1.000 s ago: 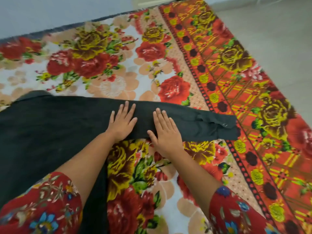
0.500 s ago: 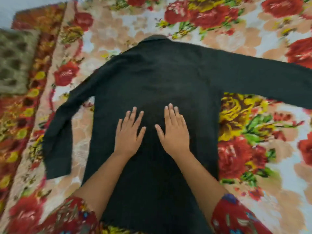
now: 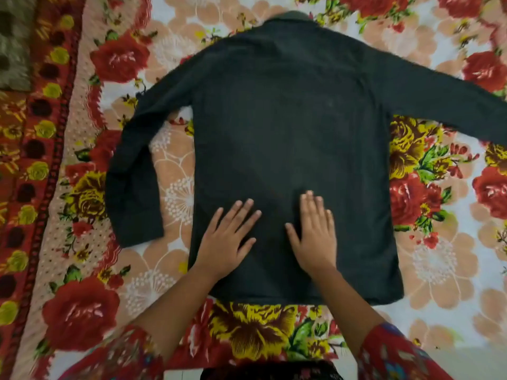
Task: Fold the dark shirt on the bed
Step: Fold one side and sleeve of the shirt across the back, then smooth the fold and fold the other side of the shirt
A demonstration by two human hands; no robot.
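Observation:
The dark shirt [image 3: 288, 119] lies spread flat, back side up, on the floral bedsheet [image 3: 247, 333], collar at the far end and hem toward me. Its left sleeve [image 3: 134, 171] bends down beside the body; its right sleeve [image 3: 450, 105] stretches out to the right edge of view. My left hand [image 3: 227, 237] rests flat on the lower back of the shirt, fingers spread. My right hand [image 3: 315, 234] lies flat beside it, palm down, fingers together. Neither hand grips the cloth.
A brownish patterned cushion [image 3: 13, 42] sits at the far left corner. The sheet's red and yellow border [image 3: 30, 171] runs down the left side. The near edge of the bed [image 3: 480, 357] shows at lower right. My floral sleeves frame the bottom.
My view has swung left from the right sleeve to the shirt's body. Both hands have moved from the sleeve to the middle back, then slid down toward the hem.

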